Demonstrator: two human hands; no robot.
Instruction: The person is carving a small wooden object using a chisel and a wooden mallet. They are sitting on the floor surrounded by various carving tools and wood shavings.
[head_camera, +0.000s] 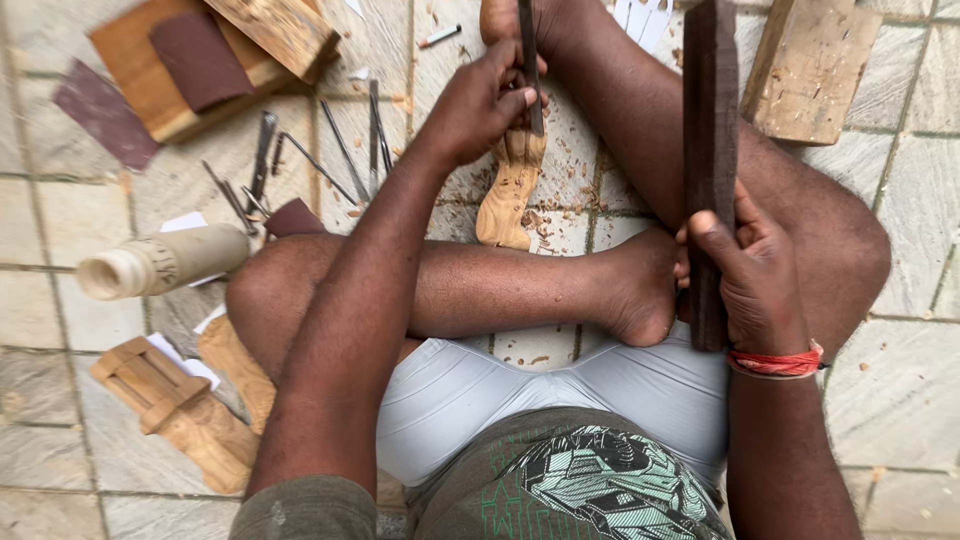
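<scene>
Nearest the camera, the left hand (480, 105) is closed around a thin dark metal chisel (530, 65), its tip set on the pale, narrow carved wooden figure (510, 185) that lies on the grey tiled floor (900, 200) among shavings, in front of the crossed legs. That figure looks light, stiff and brittle at its carved detail, so it is best held by its thicker body, though its upper end is hidden. The right hand (750, 280) grips a long dark wooden mallet bar (710, 150) at its lower end; the bar looks dense and heavy.
</scene>
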